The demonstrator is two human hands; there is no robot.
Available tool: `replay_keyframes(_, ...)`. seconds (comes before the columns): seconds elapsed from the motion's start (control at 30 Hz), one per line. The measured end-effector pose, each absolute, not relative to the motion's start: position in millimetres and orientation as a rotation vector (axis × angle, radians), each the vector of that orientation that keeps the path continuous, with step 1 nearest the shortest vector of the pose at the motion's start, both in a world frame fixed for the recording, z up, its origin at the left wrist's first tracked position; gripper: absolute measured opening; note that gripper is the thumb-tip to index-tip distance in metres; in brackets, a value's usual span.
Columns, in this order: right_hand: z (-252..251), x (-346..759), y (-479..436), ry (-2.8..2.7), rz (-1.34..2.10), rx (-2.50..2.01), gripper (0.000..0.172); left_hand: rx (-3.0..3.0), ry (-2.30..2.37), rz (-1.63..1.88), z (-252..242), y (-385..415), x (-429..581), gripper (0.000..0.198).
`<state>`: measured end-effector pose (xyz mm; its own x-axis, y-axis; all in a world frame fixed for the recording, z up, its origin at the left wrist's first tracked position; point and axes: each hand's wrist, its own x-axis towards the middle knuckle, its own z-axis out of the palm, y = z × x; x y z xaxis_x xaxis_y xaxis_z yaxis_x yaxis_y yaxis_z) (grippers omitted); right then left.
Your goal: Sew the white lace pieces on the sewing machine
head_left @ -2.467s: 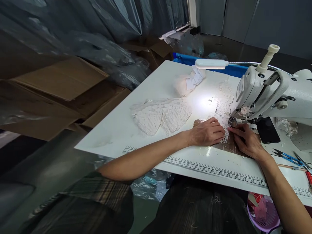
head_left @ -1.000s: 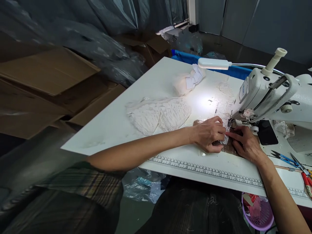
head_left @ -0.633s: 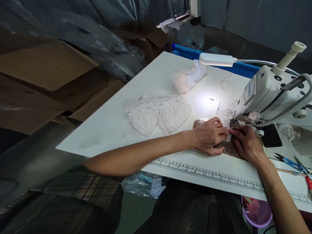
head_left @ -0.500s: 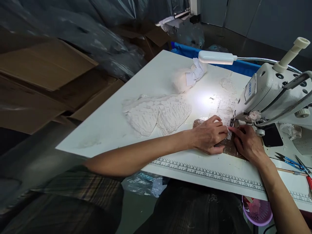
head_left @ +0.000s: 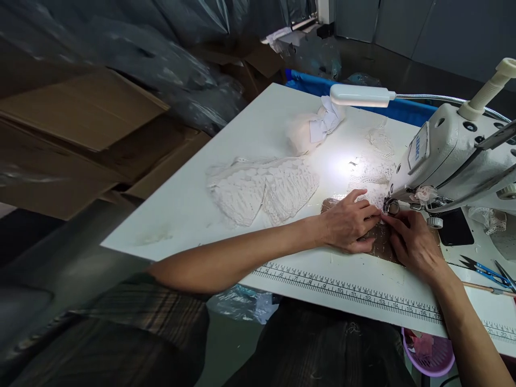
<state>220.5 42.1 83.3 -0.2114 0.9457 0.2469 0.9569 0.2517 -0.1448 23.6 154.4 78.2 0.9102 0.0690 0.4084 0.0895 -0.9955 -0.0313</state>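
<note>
White lace fabric lies under the lamp and runs to the presser foot of a white sewing machine. My left hand rests over a brown plate beside the foot, its thumb and fingertips pinching the near edge of the lace. Opposite it, my right hand pinches the same edge just in front of the foot, its fingertips nearly meeting those of my left. Little of the lace shows between the fingers, and the needle point is hard to make out.
A folded white lace piece and a pale bundle with a white bow lie on the white table. Blue thread snips and a black phone-like slab are at right. Below hangs a purple basket. Cardboard boxes stand left.
The lace strip between my hands has shortened in front of the foot, and my fingertips have drawn closer together. The whole view has shifted slightly.
</note>
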Motion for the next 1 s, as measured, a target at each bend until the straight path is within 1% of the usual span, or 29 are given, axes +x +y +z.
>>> replay_keyframes(0.27,84.3,219.6,40.8,-2.234,-0.043,-1.768,0.042,-3.058,-0.175,-0.500,81.3,156.4,24.9,0.043)
replay_keyframes(0.43,84.2,219.0,41.3,-2.212,-0.009,-1.780,0.041,-3.058,-0.184,-0.485,82.4,157.0,25.7,0.047)
replay_keyframes(0.77,77.4,217.1,43.4,-2.185,-0.081,-1.848,0.041,-3.077,-0.255,-0.474,83.9,159.8,28.1,0.052)
replay_keyframes(0.87,80.0,219.2,42.1,-2.137,-0.015,-1.806,0.041,-3.082,-0.287,-0.462,84.5,160.1,29.3,0.055)
replay_keyframes(1.0,91.4,229.8,40.3,-1.988,0.163,-1.788,0.039,-3.101,-0.324,-0.492,83.7,161.1,30.6,0.060)
